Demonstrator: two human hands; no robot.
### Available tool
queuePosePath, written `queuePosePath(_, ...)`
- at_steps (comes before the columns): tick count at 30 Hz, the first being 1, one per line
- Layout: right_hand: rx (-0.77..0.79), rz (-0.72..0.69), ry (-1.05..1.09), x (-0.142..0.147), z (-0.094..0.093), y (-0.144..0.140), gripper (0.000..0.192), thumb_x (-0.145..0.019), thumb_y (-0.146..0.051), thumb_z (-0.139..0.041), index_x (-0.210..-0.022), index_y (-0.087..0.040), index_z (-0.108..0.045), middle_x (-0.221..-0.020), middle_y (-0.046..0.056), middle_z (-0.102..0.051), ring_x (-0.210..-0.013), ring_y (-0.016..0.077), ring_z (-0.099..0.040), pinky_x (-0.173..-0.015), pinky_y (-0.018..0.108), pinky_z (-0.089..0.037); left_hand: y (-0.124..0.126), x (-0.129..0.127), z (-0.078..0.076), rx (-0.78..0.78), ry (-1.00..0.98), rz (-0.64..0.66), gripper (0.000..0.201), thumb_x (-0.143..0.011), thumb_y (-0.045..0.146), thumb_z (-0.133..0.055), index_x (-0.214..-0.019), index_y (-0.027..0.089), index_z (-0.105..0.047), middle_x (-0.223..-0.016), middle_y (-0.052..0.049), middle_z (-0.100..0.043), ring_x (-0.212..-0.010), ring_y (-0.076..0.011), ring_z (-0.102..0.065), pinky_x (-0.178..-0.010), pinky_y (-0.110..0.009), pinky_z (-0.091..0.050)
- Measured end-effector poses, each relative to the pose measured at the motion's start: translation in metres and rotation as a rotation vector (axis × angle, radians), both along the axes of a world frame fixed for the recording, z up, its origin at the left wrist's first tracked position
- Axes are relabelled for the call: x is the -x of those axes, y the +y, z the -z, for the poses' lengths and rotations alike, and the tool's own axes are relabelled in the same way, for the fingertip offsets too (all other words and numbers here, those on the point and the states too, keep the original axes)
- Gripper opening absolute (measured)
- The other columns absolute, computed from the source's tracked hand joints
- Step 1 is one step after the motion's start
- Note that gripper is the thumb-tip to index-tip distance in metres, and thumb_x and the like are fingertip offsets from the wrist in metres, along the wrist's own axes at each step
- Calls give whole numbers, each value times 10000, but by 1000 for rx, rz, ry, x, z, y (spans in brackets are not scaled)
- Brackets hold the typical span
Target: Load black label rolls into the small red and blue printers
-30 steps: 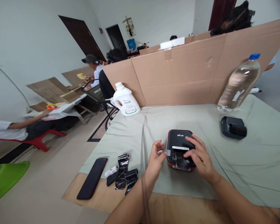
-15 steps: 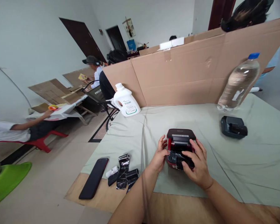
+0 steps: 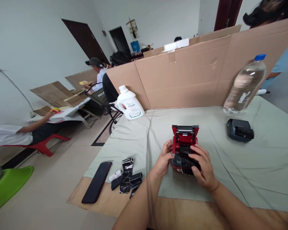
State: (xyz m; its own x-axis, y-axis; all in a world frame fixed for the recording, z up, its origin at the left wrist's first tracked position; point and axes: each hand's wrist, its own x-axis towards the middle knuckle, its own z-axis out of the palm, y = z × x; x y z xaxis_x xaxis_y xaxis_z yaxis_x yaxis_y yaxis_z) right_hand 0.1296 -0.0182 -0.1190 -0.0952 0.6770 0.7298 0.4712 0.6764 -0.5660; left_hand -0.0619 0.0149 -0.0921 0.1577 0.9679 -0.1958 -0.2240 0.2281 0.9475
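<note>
A small red and black portable printer point(image 3: 185, 138) sits on the cloth in front of me, its lid standing up and its red inside showing. A strip of glossy black film point(image 3: 187, 164) runs from the roll bay down over the front. My left hand point(image 3: 163, 162) grips the printer's left side, thumb on the front corner. My right hand point(image 3: 204, 167) is closed around the right side, its fingertips at the film's right edge; its grip is partly hidden. Left of my forearm lie unrolled black film rolls point(image 3: 127, 175), a small white roll point(image 3: 115, 176) and a dark phone point(image 3: 96, 182).
A second dark device point(image 3: 240, 130) lies at the right, near a tilted water bottle point(image 3: 246, 86). A white jug point(image 3: 130, 103) stands by the cardboard partition point(image 3: 182, 76) at the back. Other people sit or stand beyond the table point(image 3: 172, 204).
The printer's lid has swung up and back, from partly raised to upright. My right fingers have shifted slightly, while my left hand stays at the printer's side.
</note>
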Motion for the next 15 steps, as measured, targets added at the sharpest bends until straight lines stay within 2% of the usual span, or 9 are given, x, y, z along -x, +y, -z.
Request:
queuePosePath(3,109,46,207,-7,13,8,431,-924,-446,-351,-1256,-213,-497,-1386,138,-466,-1291,330,-438,-1053,588,-351,1,3,-19,-45,212,-24,621,-621,183,-557,-1241,204,-538,-1291,-88,-563,-1204,-245,-505,-989,-369,-416)
queuePosePath(6,214,99,359,-11,28,19,437,-952,-475,-302,-1233,-200,-493,-1337,145,-490,-1260,302,-466,-1053,559,-360,7,-1,-42,-268,528,-120,348,-747,234,-544,-1082,199,-631,-1198,-76,-627,-1156,-235,-537,-989,-362,-406)
queuePosePath(8,267,115,386,-12,36,24,409,-957,-468,-321,-1202,-202,-511,-1284,137,-526,-1218,288,-498,-1042,544,-373,15,-11,-53,-426,681,-12,267,-803,222,-501,-1014,209,-665,-1096,-66,-677,-1061,-221,-588,-969,-361,-417)
queuePosePath(10,298,125,386,-13,41,26,401,-957,-467,-336,-1192,-201,-522,-1245,132,-549,-1180,282,-519,-1026,535,-388,26,-25,-58,-535,842,186,268,-792,177,-510,-981,227,-694,-1037,-63,-706,-1004,-236,-612,-984,-394,-398)
queuePosePath(12,310,141,372,-13,44,27,409,-957,-472,-339,-1186,-192,-531,-1212,131,-565,-1152,278,-528,-1009,531,-397,39,-40,-56,-572,1021,330,265,-699,119,-591,-899,235,-720,-962,-72,-722,-1015,-286,-606,-1030,-456,-332)
queuePosePath(15,320,190,343,-15,46,27,425,-954,-491,-342,-1158,-183,-551,-1162,127,-585,-1123,274,-529,-991,520,-406,54,-57,-46,-549,1148,422,232,-535,51,-667,-682,227,-698,-787,-79,-712,-1017,-340,-584,-1055,-501,-259)
